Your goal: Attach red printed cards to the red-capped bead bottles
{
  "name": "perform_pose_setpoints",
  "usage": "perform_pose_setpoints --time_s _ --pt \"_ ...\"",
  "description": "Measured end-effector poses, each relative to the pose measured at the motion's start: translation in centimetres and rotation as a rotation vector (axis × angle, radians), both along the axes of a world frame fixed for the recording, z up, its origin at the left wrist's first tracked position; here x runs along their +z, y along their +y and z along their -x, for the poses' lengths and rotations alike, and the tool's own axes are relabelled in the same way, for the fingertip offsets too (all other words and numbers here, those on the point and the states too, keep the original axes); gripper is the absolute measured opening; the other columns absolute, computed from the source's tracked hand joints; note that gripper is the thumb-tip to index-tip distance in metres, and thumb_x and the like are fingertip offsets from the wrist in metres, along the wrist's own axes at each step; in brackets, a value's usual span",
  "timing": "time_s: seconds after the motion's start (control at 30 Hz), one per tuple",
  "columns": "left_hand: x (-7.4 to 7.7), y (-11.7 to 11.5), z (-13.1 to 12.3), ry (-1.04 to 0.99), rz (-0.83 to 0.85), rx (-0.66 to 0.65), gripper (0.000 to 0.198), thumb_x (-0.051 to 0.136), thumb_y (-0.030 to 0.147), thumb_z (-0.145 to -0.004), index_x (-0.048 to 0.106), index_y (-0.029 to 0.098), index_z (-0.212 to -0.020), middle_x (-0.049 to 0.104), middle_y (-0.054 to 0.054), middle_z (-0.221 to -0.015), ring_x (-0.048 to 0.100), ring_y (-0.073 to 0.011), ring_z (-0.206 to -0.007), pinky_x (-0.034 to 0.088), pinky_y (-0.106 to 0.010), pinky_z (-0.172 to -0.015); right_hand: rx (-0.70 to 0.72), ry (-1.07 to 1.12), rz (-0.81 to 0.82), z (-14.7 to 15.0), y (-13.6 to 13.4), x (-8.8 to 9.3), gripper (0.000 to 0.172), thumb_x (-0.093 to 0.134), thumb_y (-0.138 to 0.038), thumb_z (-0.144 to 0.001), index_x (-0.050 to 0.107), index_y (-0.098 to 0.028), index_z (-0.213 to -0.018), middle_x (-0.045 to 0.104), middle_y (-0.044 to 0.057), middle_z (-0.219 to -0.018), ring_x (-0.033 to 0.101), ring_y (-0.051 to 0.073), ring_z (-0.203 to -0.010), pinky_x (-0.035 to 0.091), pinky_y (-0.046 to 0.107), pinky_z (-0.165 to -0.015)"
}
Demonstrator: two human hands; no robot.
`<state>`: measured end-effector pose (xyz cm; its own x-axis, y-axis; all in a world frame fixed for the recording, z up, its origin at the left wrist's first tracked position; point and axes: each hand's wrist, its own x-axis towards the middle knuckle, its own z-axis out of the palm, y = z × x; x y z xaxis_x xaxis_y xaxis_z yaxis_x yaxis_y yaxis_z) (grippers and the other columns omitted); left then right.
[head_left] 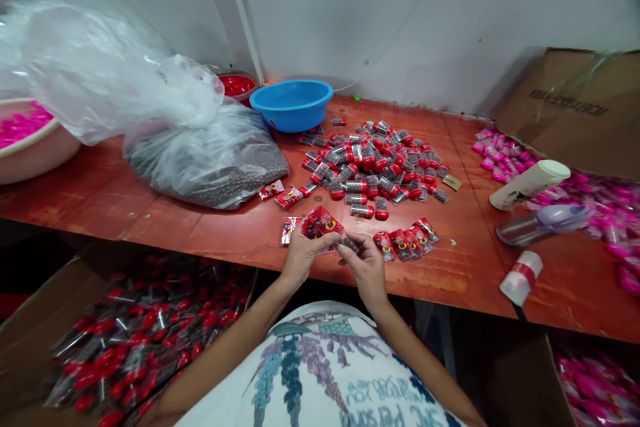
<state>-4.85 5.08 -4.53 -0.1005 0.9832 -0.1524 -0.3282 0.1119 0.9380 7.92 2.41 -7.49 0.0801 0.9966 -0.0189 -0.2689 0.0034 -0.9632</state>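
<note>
My left hand (301, 255) is closed on a small bunch of red printed packets (321, 221) near the table's front edge. Beside it my right hand (367, 267) pinches a small dark, clear-looking item (350, 244) against the packets; its exact shape is partly hidden by the fingers. Several red packets (406, 241) lie in an overlapping row to the right of my hands. Just left of the held bunch lies another packet (289, 229). Beyond my hands is a heap of small clear containers with red caps (377, 163).
A tied plastic bag of dark beads (210, 160) and a blue basin (293, 105) stand behind on the left. Pink pieces (505, 155), a carton (575, 113), a pale cylinder (530, 185) and a tape roll (521, 277) lie right. Below left is a box of red-capped containers (145, 333).
</note>
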Motion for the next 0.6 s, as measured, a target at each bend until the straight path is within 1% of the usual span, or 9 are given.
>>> perform_pose_setpoints --time_s 0.07,0.17,0.23,0.33,0.37,0.47,0.57,0.6 --pt "0.0 -0.2 0.2 -0.033 0.017 -0.063 0.029 0.083 0.021 -0.055 0.067 0.014 -0.079 0.071 -0.003 -0.075 0.065 -0.0166 -0.066 0.054 -0.03 -0.069 0.04 0.121 0.086 -0.1 0.2 0.2 0.03 0.073 -0.032 -0.072 0.062 -0.02 -0.097 0.066 0.0 -0.084 0.059 0.013 -0.066 0.053 0.025 -0.054" --pt "0.0 -0.4 0.2 -0.054 0.0 -0.097 0.027 0.082 0.018 -0.057 0.07 0.014 -0.081 0.072 -0.005 -0.079 0.066 -0.0166 -0.071 0.053 -0.029 -0.073 0.041 0.162 0.101 -0.1 0.3 0.1 0.03 0.074 -0.031 -0.071 0.063 -0.02 -0.097 0.066 0.0 -0.086 0.059 0.012 -0.064 0.053 0.025 -0.054" --pt "0.0 -0.4 0.2 -0.061 -0.013 -0.092 0.026 0.082 0.017 -0.057 0.07 0.014 -0.08 0.072 -0.004 -0.079 0.066 -0.0157 -0.072 0.053 -0.027 -0.073 0.014 0.088 0.035 -0.1 0.3 -0.2 0.029 0.074 -0.03 -0.071 0.063 -0.021 -0.097 0.065 0.001 -0.088 0.06 0.013 -0.07 0.054 0.027 -0.058" --pt "0.1 -0.4 0.1 -0.067 0.019 -0.094 0.026 0.083 0.017 -0.055 0.07 0.014 -0.077 0.072 -0.004 -0.076 0.065 -0.0161 -0.069 0.053 -0.027 -0.07 -0.064 -0.118 -0.095 0.0 0.2 -0.7 0.027 0.073 -0.029 -0.073 0.066 -0.022 -0.098 0.062 0.002 -0.094 0.06 0.016 -0.084 0.055 0.03 -0.07" --pt "0.1 -0.3 0.1 -0.065 0.043 -0.1 0.027 0.083 0.017 -0.054 0.07 0.013 -0.077 0.071 -0.005 -0.076 0.066 -0.0167 -0.069 0.054 -0.028 -0.07 -0.073 -0.154 -0.11 0.0 0.2 -0.9 0.028 0.072 -0.03 -0.073 0.066 -0.022 -0.099 0.06 0.003 -0.096 0.06 0.016 -0.085 0.055 0.03 -0.07" --pt "0.4 -0.2 0.2 -0.05 0.107 -0.113 0.028 0.084 0.017 -0.051 0.07 0.013 -0.075 0.071 -0.006 -0.073 0.066 -0.0175 -0.066 0.054 -0.03 -0.068 -0.059 -0.17 -0.109 -0.1 0.2 -1.2 0.029 0.069 -0.032 -0.077 0.064 -0.022 -0.104 0.059 0.003 -0.097 0.06 0.016 -0.082 0.056 0.03 -0.066" --pt "0.8 -0.1 0.3 -0.035 0.148 -0.144 0.028 0.085 0.019 -0.051 0.071 0.012 -0.075 0.071 -0.006 -0.072 0.066 -0.0179 -0.064 0.055 -0.03 -0.065 -0.091 -0.272 -0.174 -0.2 0.1 -1.0 0.025 0.068 -0.031 -0.077 0.065 -0.023 -0.101 0.059 0.004 -0.098 0.059 0.018 -0.091 0.054 0.032 -0.075" --pt "0.9 -0.1 0.2 -0.032 0.151 -0.152 0.028 0.085 0.02 -0.052 0.071 0.012 -0.075 0.072 -0.006 -0.073 0.066 -0.018 -0.064 0.055 -0.03 -0.065 -0.1 -0.281 -0.178 -0.1 0.0 -0.8 0.025 0.068 -0.031 -0.077 0.066 -0.023 -0.1 0.059 0.004 -0.098 0.059 0.018 -0.092 0.054 0.032 -0.076"
